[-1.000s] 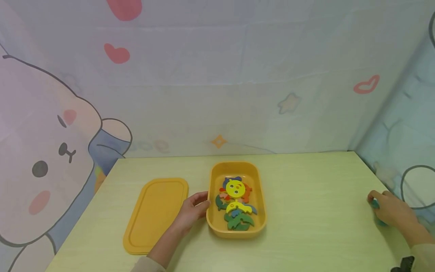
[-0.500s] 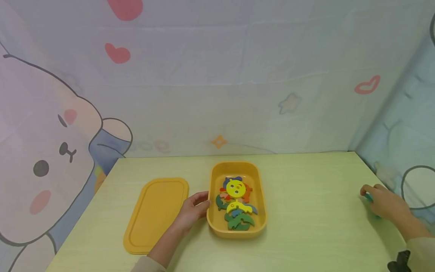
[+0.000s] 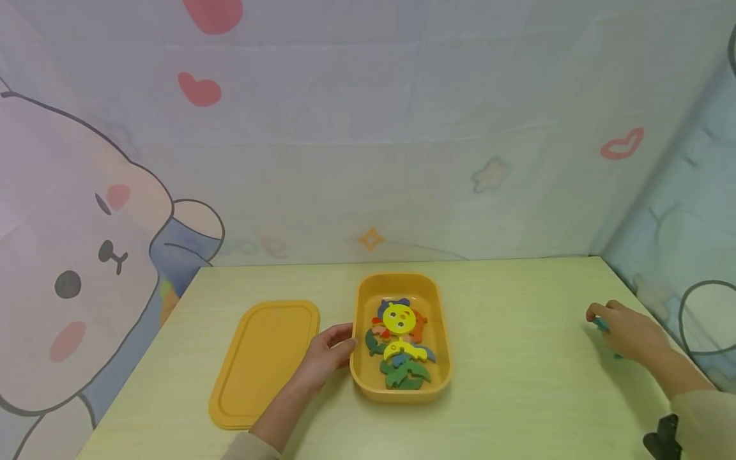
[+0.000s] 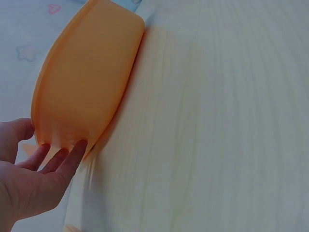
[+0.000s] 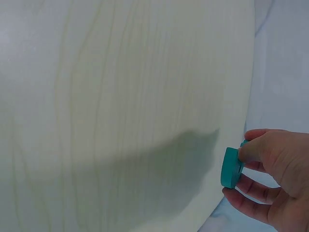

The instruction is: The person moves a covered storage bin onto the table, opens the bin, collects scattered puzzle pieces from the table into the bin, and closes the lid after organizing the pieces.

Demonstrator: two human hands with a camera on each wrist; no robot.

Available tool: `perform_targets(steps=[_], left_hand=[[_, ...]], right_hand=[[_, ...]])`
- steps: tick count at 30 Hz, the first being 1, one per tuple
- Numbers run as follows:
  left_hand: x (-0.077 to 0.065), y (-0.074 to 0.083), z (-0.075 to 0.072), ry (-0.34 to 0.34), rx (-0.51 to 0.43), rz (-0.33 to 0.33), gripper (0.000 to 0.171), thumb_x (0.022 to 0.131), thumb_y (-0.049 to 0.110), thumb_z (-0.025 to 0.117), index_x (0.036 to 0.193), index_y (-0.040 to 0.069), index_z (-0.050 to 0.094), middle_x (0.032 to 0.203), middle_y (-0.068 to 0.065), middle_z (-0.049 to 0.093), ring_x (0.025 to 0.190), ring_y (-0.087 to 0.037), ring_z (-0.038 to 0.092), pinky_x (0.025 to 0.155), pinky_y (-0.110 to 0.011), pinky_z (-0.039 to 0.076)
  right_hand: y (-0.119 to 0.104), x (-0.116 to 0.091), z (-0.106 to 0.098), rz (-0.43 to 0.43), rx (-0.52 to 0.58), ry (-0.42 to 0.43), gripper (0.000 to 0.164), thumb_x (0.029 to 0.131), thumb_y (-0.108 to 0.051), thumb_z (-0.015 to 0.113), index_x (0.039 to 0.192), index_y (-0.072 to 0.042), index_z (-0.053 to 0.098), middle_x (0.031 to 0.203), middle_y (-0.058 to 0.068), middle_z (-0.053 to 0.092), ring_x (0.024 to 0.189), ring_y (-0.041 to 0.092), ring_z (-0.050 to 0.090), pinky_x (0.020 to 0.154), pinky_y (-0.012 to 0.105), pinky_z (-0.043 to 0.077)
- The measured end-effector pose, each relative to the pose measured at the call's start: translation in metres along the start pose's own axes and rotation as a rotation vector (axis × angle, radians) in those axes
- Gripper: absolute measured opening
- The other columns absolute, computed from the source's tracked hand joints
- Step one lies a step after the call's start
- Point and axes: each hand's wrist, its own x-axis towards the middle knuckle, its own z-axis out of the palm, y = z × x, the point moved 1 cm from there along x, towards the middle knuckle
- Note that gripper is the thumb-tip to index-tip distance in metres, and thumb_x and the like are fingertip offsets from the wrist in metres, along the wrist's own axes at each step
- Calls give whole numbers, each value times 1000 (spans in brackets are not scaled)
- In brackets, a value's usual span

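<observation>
At the right end of the table, my right hand (image 3: 629, 333) pinches a teal piece (image 5: 231, 166), thick and flat, between thumb and fingers. Most of it is covered by the hand in the head view; its shadow falls on the tabletop in the right wrist view. My left hand (image 3: 326, 354) touches the left side of a yellow-orange tub (image 3: 400, 396), fingertips spread against the outer wall (image 4: 87, 72) and thumb close to the rim. Inside the tub lie flat coloured pieces: a round yellow face (image 3: 398, 319), a curved yellow piece (image 3: 405, 349), and several green, blue, red and orange ones.
A flat yellow-orange lid (image 3: 264, 361) lies on the table left of the tub, beside my left forearm. Behind the table hangs a printed cloth (image 3: 402, 160), which also runs along the right side. Pale wood-grain tabletop (image 3: 517, 345) stretches between the tub and my right hand.
My right hand has moved left and a little away from me, carrying the teal piece in from the table's right edge. The left hand, tub and lid have stayed put.
</observation>
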Motion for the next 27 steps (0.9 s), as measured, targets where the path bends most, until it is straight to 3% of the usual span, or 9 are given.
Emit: perform_targets(steps=[17, 27], left_hand=[[1, -1, 0, 3, 1, 3, 43, 93, 15, 53, 132, -1, 45, 132, -19, 47, 111, -26, 55, 84, -33, 52], [0, -1, 0, 2, -3, 4, 43, 93, 14, 53, 133, -1, 44, 133, -20, 46, 112, -29, 54, 85, -34, 52]], right_hand=[[-52, 17, -16, -105, 25, 39, 22, 87, -1, 52, 107, -8, 56, 98, 12, 53, 46, 7, 39, 40, 23, 31], [-75, 28, -21, -262, -79, 159, 26, 79, 4, 62, 98, -14, 59, 89, 5, 55, 53, 8, 39, 42, 20, 31]])
